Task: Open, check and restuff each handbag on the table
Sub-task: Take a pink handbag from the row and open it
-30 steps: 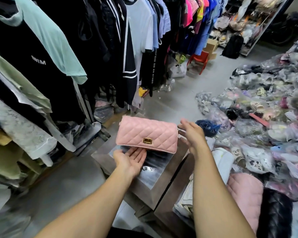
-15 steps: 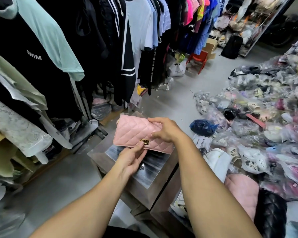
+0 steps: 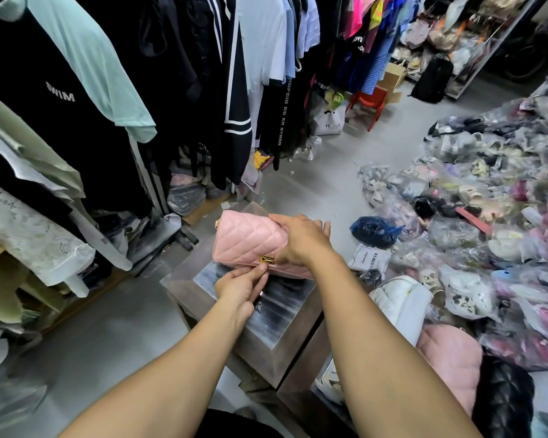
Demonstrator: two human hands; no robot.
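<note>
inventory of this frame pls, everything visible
pink handbag: one, pink quilted, in both hands at the metal table
clasp: one, gold, on the handbag's flap
metal table: one, grey, centre
hanging clothes: many, mixed colours, rack at left
bagged goods: many, mixed colours, heaped at right
blue bag: one, dark blue, floor right of table
chair: one, red, far aisle
backpack: one, black, far right
left hand: one, pinches handbag edge by clasp
right hand: one, grips handbag's top

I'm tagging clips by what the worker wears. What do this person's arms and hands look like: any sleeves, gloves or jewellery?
Both forearms are bare all the way to the bottom edge of the frame, with no sleeve or cuff in view. The left hand and right hand wear no gloves. No watch, bracelet or ring shows on the sides facing the camera.
</note>
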